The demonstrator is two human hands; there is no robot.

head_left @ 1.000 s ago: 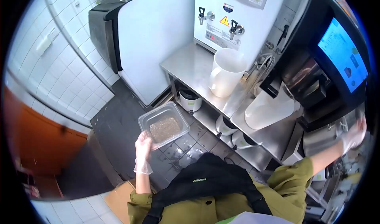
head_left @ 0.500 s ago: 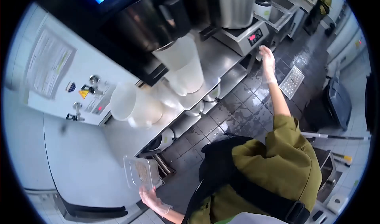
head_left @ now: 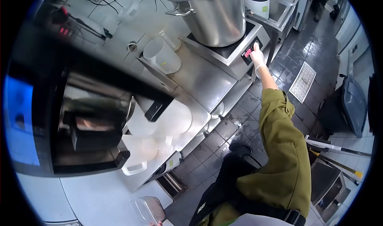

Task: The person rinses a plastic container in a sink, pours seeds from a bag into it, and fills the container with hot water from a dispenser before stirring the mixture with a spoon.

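My right hand [head_left: 258, 58], in a clear glove, reaches to the control panel [head_left: 248, 53] of the induction cooker [head_left: 227, 60]. Its fingers are extended and apart at the lit red display; nothing is held. On that cooker stands a large lidded steel pot [head_left: 217, 20]. At the bottom edge, only the fingertips of my left hand [head_left: 156, 224] show, at the rim of a clear plastic container [head_left: 140, 208]. Something brownish-grey is inside the container; the rest of that hand is out of frame.
A black machine [head_left: 91, 170] with a blue screen fills the left foreground. White plastic jugs stand on the steel counter [head_left: 199, 80], one measuring jug [head_left: 161, 56] near the wall. A lidded bin [head_left: 345, 106] and a metal floor grate [head_left: 303, 82] are on the wet tiled floor.
My right hand has moved from beside the cooker onto its control panel. My view has shifted; the container in my left hand now sits lower, partly out of frame.
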